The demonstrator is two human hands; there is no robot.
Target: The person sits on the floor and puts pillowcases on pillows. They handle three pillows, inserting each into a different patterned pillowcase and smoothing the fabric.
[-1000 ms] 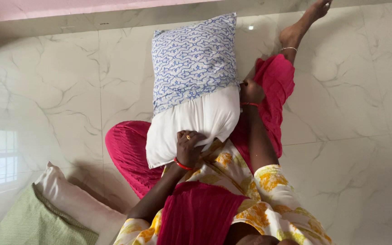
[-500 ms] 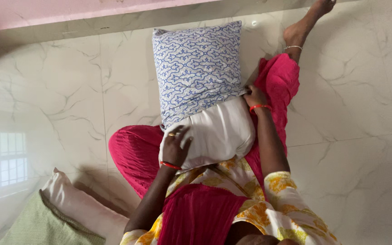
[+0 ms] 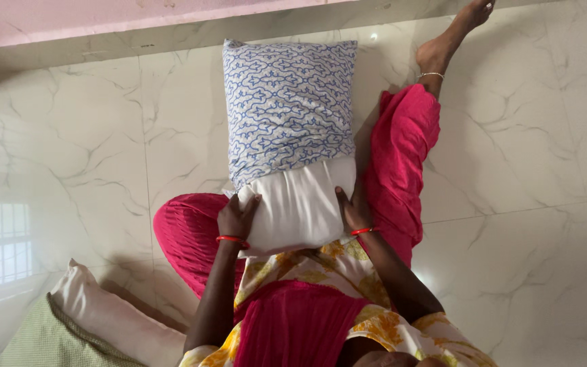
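Nearest me, at lower left corner of floor: second pillow, white, half inside green checked cover, lying apart.

My left hand clenched on left edge of bare white pillow; right hand pressed flat against its right edge, fingers closed on fabric. Both squeeze exposed end from either side, so stuffing stays narrow.

Pillow rests on my lap between pink-trousered legs, far end on white marble-pattern tiled floor.

Blue-and-white patterned cotton cover sheathes far two-thirds, rim bunched just beyond my hands.
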